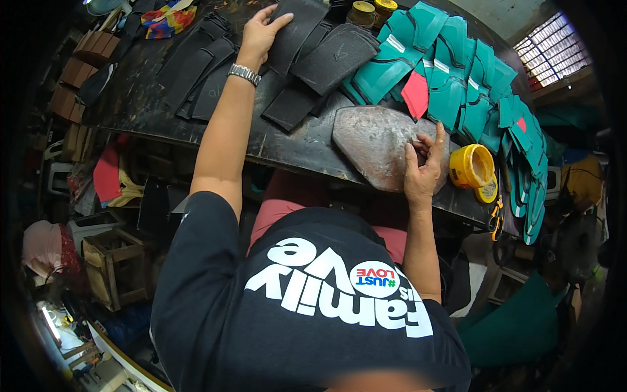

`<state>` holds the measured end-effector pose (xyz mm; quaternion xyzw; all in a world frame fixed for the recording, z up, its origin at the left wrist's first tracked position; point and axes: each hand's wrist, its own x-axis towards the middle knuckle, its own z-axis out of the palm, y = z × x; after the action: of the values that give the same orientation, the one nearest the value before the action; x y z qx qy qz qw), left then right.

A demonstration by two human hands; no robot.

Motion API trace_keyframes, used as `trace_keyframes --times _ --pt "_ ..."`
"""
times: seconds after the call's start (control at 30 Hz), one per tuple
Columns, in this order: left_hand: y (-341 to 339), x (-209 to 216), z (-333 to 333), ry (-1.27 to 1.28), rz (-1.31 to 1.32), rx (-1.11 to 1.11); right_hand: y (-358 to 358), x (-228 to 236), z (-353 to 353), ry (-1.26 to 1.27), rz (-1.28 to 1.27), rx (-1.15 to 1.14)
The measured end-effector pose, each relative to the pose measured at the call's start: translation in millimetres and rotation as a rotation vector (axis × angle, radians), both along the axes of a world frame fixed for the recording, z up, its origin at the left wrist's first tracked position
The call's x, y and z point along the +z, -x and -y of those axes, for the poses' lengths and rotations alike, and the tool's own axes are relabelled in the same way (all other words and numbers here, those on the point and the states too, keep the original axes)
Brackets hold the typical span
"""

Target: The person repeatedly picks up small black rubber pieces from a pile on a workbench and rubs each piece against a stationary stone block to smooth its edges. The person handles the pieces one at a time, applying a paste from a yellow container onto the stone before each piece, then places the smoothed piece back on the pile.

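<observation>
My left hand (260, 32) is at the far side of the dark table, its thumb over the edge of a black foam-like piece (295, 36) that it appears to grip. Other cut black pieces (336, 59) overlap beside it, and another black stack (199, 68) lies to its left. My right hand (424, 163) hovers over or rests on the right part of a worn, angular slab (369, 140), fingers loosely curled and apart, with nothing visible in them. Stitched green pieces (392, 55) with black edging are piled behind the slab, a red-pink patch (415, 95) among them.
An open yellow tub (471, 166) stands right of the slab, beside its lid (487, 189) and orange-handled scissors (497, 219) at the table edge. More green pieces (526, 157) hang over the right side. Two small containers (372, 12) stand at the back. A wooden stool (114, 268) is at lower left.
</observation>
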<state>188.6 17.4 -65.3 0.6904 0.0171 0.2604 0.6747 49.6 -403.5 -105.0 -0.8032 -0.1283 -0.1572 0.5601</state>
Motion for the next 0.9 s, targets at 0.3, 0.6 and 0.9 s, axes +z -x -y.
trace_keyframes --times 0.3,0.6,0.9 --pt "-6 -60 18 -0.951 -0.075 0.521 0 2 0 0.027 -0.018 -0.01" --pt "118 -19 -18 -1.187 -0.427 0.624 -2 -2 3 -0.029 -0.005 0.011" --pt "138 -54 -44 -1.065 -0.411 0.677 11 20 10 0.188 0.121 0.136"
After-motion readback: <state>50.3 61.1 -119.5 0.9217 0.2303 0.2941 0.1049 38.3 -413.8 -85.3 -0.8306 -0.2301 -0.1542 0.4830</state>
